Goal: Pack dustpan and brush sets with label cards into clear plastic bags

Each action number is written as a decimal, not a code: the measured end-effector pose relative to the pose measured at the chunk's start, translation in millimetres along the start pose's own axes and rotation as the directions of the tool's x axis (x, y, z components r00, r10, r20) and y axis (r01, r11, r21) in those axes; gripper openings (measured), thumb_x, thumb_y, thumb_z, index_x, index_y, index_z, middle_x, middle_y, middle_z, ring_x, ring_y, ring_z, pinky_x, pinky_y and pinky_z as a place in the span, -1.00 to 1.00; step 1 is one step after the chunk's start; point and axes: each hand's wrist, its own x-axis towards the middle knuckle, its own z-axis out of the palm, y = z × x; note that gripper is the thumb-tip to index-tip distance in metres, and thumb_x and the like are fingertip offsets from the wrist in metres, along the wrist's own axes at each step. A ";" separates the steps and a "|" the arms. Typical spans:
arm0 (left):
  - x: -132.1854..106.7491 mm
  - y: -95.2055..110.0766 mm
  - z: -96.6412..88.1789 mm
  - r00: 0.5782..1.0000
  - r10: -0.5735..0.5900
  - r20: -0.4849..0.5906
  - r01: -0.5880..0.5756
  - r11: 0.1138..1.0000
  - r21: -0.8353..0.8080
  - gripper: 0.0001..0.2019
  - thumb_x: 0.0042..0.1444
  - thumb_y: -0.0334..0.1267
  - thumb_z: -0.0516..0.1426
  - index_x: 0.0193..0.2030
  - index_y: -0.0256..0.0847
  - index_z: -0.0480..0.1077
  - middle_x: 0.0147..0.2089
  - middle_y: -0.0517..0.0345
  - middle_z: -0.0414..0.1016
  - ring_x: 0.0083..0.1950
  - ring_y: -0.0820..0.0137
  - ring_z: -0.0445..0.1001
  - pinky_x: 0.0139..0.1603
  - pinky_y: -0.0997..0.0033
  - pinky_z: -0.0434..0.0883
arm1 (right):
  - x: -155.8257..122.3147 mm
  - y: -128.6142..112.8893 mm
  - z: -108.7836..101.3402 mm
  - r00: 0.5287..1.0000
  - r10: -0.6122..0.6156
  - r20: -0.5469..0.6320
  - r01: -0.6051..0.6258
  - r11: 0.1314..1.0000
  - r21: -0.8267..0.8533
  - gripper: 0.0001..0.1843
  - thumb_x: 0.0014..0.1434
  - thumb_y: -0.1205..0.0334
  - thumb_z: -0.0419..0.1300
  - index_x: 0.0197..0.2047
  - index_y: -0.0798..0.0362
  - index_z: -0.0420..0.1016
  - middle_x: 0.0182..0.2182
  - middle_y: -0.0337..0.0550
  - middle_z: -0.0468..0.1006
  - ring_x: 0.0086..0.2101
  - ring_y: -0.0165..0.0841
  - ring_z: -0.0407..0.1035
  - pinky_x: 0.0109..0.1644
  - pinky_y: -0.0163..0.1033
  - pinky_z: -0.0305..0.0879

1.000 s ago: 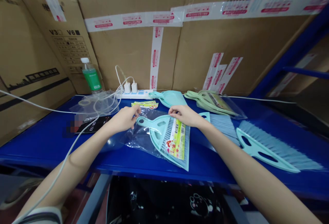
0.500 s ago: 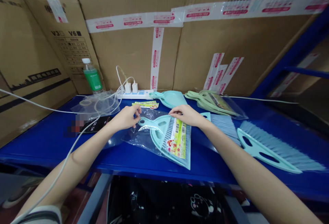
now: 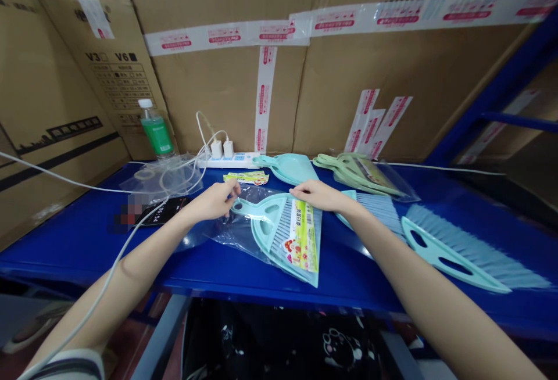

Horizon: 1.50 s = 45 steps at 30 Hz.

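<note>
While the left hand [image 3: 219, 199] pinches the clear bag [image 3: 224, 232] by the handle of a turquoise dustpan-and-brush set [image 3: 283, 235], the right hand [image 3: 318, 195] bends over its upper edge at the label card [image 3: 304, 240]; whether those fingers grip, I cannot tell. The set lies on the blue tabletop [image 3: 349, 272]. Beyond lie green dustpans [image 3: 357, 174]; rightward, a loose brush [image 3: 457, 252].

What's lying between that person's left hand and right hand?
The head view shows the handle end of a turquoise dustpan between left hand and right hand, with clear plastic visible beside the handle.
</note>
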 end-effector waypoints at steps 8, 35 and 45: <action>0.5 -1.1 0.4 0.998 0.022 0.059 -0.024 0.999 0.027 -0.75 -0.06 -0.47 -0.08 -0.20 -0.20 0.19 -0.36 0.25 0.39 -0.50 0.52 0.44 -0.45 0.54 0.33 | -1.1 1.4 0.5 0.998 0.056 0.026 -0.059 0.994 0.097 -0.46 0.04 -0.25 -0.04 -0.69 0.01 0.06 -0.67 -0.30 0.16 -0.57 -0.44 0.06 -0.47 -0.27 0.02; 6.0 -6.1 1.0 0.988 -0.155 0.029 0.156 0.986 -0.052 -0.72 0.06 -0.52 -0.15 -0.11 -0.21 0.17 -0.59 0.35 0.28 -0.58 0.46 0.42 -0.56 0.55 0.30 | -3.7 -7.2 -0.3 0.934 0.330 0.137 -0.357 0.852 0.382 -0.56 0.20 -0.01 0.03 -0.59 0.08 0.36 -0.62 -0.25 0.40 -0.59 -0.46 0.24 -0.53 -0.34 0.19; 7.0 -8.2 3.1 0.968 -0.221 0.117 0.238 0.958 -0.157 -0.66 0.04 -0.58 -0.19 -0.06 -0.23 0.10 -0.74 0.43 0.26 -0.68 0.46 0.41 -0.60 0.57 0.35 | -0.6 -1.1 -1.6 0.919 0.290 0.268 -0.392 0.578 0.716 -0.62 0.31 0.20 -0.04 -0.45 0.15 0.44 -0.51 -0.13 0.52 -0.50 -0.46 0.41 -0.50 -0.42 0.37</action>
